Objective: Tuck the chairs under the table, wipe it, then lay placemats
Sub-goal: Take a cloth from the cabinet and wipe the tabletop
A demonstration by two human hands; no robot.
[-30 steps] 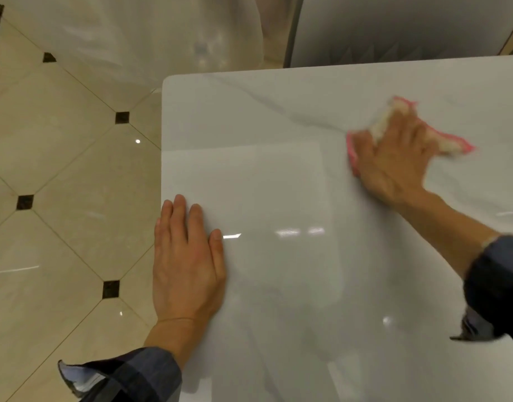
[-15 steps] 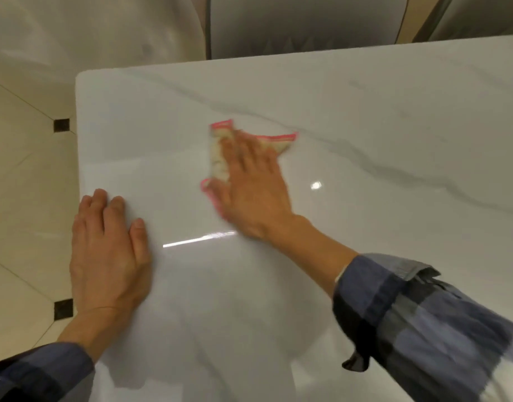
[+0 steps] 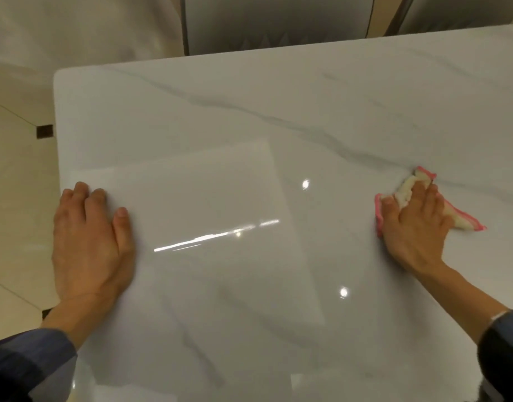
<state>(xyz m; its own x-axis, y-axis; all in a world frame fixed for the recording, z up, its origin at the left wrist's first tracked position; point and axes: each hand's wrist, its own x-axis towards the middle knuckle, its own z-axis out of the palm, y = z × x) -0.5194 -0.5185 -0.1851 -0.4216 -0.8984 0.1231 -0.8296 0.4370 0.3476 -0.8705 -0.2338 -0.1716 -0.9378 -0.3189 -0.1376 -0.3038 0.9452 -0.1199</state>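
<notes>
A glossy white marble table with grey veins fills the view. My right hand presses a cream cloth with a pink edge flat on the table at the right. Near the table's left edge my left hand lies palm down on the bare top, fingers together, holding nothing. Two grey chair backs stand at the far edge: one at the centre, another at the right, both close against the table.
A cream tiled floor with small dark inset squares lies to the left of the table. A pale curtain or cover hangs at the upper left. Ceiling lights reflect in the table top.
My right hand has swept the cloth from the right to the table's left part and back to the right. My left hand has stayed planted near the left edge.
</notes>
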